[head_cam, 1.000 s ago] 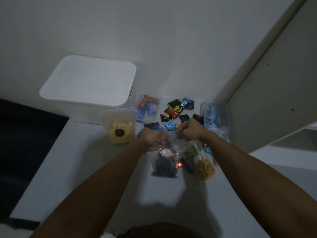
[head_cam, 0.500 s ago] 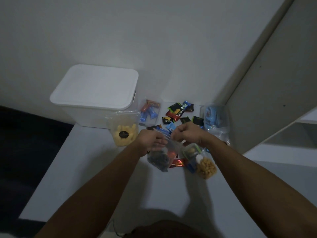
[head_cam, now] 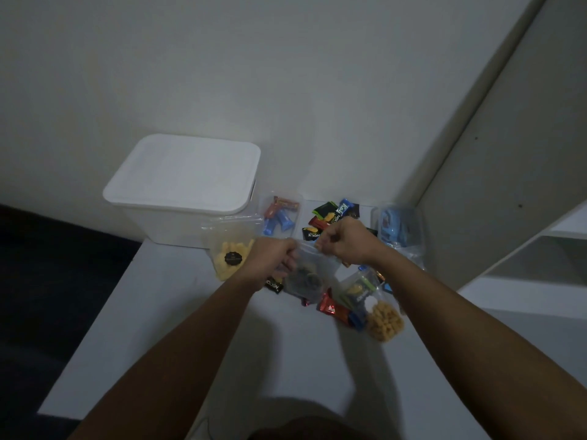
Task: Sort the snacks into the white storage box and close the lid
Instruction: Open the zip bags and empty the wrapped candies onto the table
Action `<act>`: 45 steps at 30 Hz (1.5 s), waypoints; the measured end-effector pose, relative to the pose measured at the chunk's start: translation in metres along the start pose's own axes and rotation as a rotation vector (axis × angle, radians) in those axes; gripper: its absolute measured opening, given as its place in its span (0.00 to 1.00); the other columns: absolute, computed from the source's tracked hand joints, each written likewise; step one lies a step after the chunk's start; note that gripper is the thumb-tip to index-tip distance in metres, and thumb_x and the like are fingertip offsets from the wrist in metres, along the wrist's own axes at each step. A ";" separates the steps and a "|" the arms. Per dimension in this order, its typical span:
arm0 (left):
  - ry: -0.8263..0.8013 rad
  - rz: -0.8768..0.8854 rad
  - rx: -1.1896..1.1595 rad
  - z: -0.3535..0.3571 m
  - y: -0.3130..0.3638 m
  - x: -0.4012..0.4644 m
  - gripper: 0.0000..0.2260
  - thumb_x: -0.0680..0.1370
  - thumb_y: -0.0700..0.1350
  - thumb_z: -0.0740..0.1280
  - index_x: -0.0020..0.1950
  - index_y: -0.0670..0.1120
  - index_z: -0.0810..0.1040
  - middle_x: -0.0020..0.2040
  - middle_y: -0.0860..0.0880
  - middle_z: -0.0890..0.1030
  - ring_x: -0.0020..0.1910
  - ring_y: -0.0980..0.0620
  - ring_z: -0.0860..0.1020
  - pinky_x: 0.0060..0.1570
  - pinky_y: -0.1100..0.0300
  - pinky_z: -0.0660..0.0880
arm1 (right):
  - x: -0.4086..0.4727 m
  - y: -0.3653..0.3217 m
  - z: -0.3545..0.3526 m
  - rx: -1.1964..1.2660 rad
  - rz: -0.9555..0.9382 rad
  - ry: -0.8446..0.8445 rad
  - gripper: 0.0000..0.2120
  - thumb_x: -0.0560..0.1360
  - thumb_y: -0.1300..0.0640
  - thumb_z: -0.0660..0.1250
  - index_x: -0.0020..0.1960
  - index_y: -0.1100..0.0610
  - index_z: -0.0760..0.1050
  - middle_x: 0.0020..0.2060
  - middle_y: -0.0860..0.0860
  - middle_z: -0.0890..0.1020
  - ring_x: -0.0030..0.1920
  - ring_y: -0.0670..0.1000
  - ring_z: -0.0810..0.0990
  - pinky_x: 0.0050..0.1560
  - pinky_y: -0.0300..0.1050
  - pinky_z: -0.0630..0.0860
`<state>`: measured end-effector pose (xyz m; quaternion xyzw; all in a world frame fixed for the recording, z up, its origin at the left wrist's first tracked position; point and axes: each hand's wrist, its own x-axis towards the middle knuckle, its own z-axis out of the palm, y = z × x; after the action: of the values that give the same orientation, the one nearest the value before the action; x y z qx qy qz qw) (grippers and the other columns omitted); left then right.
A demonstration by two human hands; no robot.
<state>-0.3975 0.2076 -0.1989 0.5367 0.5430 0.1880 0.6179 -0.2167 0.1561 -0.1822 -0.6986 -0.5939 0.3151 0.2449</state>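
Note:
The white storage box point(head_cam: 152, 223) stands at the table's back left with its white lid point(head_cam: 184, 173) on top. Both hands hold a clear zip bag of dark snacks point(head_cam: 306, 279) just above the table: my left hand point(head_cam: 276, 258) grips its left top edge, my right hand point(head_cam: 344, 241) pinches the right end of the seal. A clear bag of yellow snacks point(head_cam: 230, 252) leans against the box. Small wrapped bars point(head_cam: 327, 214) lie scattered behind my hands. Another clear bag with orange-brown snacks point(head_cam: 382, 320) lies to the right.
A clear bag with red and blue bars point(head_cam: 279, 215) stands beside the box. A bag of light blue packets point(head_cam: 394, 228) sits by the grey wall panel point(head_cam: 495, 154) on the right. The white table point(head_cam: 190, 344) drops off to a dark floor on the left.
The bag of dark snacks went from hanging upright to tilted, lower left, held close over the table. The camera view shifted, so the box appears further right.

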 end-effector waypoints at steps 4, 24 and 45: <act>0.281 0.263 0.118 -0.007 0.009 -0.001 0.09 0.71 0.34 0.68 0.47 0.44 0.76 0.43 0.49 0.77 0.40 0.53 0.76 0.33 0.65 0.72 | 0.003 -0.010 -0.014 -0.062 -0.035 0.015 0.04 0.74 0.63 0.71 0.45 0.60 0.84 0.34 0.42 0.81 0.36 0.36 0.77 0.40 0.31 0.73; 0.203 0.609 0.134 -0.009 0.057 -0.006 0.03 0.74 0.38 0.71 0.43 0.45 0.80 0.40 0.52 0.79 0.40 0.57 0.77 0.44 0.64 0.76 | 0.003 -0.048 -0.039 -0.138 -0.121 0.313 0.02 0.73 0.58 0.72 0.45 0.56 0.84 0.39 0.52 0.84 0.41 0.51 0.81 0.47 0.51 0.80; 0.250 0.633 0.212 -0.002 0.079 -0.007 0.03 0.73 0.37 0.71 0.41 0.45 0.82 0.37 0.53 0.79 0.37 0.61 0.76 0.40 0.65 0.72 | 0.003 -0.059 -0.033 -0.091 -0.199 0.408 0.05 0.73 0.57 0.73 0.48 0.56 0.82 0.42 0.52 0.85 0.44 0.51 0.81 0.47 0.50 0.79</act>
<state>-0.3743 0.2304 -0.1270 0.7123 0.4376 0.3768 0.3989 -0.2321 0.1701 -0.1181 -0.6964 -0.6114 0.1144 0.3580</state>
